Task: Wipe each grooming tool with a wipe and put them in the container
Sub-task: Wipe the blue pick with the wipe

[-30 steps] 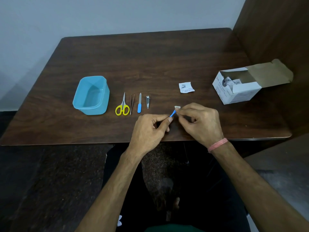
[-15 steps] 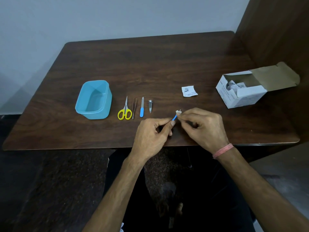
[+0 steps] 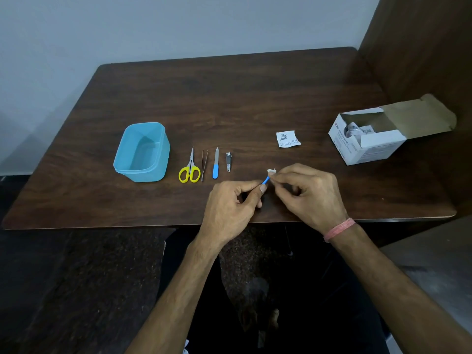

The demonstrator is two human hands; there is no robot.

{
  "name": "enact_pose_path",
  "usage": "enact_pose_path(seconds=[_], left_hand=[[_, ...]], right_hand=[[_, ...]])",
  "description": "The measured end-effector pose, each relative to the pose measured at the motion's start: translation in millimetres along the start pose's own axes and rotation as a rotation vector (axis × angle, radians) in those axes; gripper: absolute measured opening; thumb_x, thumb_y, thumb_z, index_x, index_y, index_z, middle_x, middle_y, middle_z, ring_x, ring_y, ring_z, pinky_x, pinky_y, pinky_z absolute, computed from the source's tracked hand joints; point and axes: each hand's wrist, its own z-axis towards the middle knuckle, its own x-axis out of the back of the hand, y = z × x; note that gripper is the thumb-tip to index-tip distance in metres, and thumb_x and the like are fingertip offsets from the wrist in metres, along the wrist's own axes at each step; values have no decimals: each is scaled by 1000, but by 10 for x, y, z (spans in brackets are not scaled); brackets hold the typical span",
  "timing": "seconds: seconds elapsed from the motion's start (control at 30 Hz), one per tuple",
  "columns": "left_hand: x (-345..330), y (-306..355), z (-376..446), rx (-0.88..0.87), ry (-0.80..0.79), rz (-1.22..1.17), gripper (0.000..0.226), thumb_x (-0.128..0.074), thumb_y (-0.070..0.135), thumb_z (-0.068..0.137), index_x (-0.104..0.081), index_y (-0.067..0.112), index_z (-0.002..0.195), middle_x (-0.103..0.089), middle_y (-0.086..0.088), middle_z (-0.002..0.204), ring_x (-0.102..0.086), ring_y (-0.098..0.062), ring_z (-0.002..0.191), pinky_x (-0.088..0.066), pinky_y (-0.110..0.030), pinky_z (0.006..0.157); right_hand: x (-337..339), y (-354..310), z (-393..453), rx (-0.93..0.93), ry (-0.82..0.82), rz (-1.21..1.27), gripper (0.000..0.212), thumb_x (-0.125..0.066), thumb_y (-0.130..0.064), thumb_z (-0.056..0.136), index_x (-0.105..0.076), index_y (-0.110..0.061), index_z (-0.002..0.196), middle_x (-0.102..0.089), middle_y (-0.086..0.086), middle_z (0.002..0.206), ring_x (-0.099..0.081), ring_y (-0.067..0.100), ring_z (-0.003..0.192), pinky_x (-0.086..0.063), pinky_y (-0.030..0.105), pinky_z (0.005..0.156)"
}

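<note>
My left hand pinches the handle of a small blue tool above the table's front edge. My right hand pinches a small white wipe around the tool's far end, which is hidden. To the left lie yellow-handled scissors, tweezers, a blue-handled nail file and a nail clipper in a row. An empty blue container stands left of them.
A torn white wipe packet lies behind my hands. An open white box of wipes sits at the right, beside a wooden side panel. The dark wooden table meets a pale wall at the back.
Both hands stay together on the blue tool with the wipe at its end; only the camera view has shifted slightly.
</note>
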Motion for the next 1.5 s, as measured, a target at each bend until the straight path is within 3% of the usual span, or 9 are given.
enact_pose_path(seconds=[0.33,0.5,0.6,0.67,0.97,1.07,1.23,1.33,1.5], left_hand=[[-12,-1,5,31,28,-23,40,-71,34,110,-74,43,71,-74,17,69,-67,-27,67,-48,-27,63],[-29,-49,9,43,30,-37,33,-70,36,110,-80,39,79,-77,14,73,-74,-27,76,-55,-38,70],[-32,-55,8,31,26,-31,33,-71,34,110,-81,31,79,-75,14,70,-68,-26,68,-49,-31,61],[-30,-55,9,24,24,-28,33,-71,35,110,-80,36,79,-74,15,69,-66,-26,65,-47,-30,61],[-30,-85,3,28,11,-44,21,-73,36,109,-87,40,94,-78,17,75,-74,-24,71,-59,-39,71],[-39,-93,0,38,10,-39,21,-73,36,109,-88,37,95,-78,16,73,-68,-26,65,-52,-33,61],[-47,-112,1,40,4,-52,18,-73,35,109,-89,36,101,-77,16,73,-58,-19,55,-46,-30,58],[-40,-116,4,41,8,-55,18,-73,35,109,-89,35,101,-78,15,73,-64,-26,61,-48,-34,60],[-39,-121,13,37,0,-58,20,-72,34,110,-89,35,98,-77,16,73,-64,-21,61,-47,-31,58]], right_hand=[[3,14,13,-48,34,12,15,-85,-13,94,-88,-23,104,-78,-12,100,-53,4,59,-57,36,60],[49,-22,35,-139,137,41,15,-85,-15,96,-88,-23,108,-77,-10,102,-53,13,54,-52,31,58],[36,-46,15,-69,56,18,17,-84,-17,98,-87,-25,112,-77,-12,103,-53,9,57,-54,31,61],[30,-42,16,-47,15,19,18,-83,-17,98,-87,-25,114,-77,-12,104,-53,8,58,-56,34,62],[27,-22,21,-52,17,22,19,-83,-16,98,-87,-24,114,-77,-12,103,-53,8,59,-57,36,61],[19,-14,9,-34,11,12,19,-83,-14,97,-87,-24,113,-77,-12,102,-53,4,61,-58,36,62],[22,-9,7,-30,16,7,22,-84,-11,95,-87,-25,112,-78,-13,103,-52,1,62,-57,33,62],[24,-11,3,-22,15,12,22,-84,-10,95,-87,-24,112,-78,-13,103,-52,0,62,-58,33,62],[28,6,15,-36,27,24,22,-83,-10,94,-87,-24,111,-78,-12,101,-53,3,60,-57,34,61]])
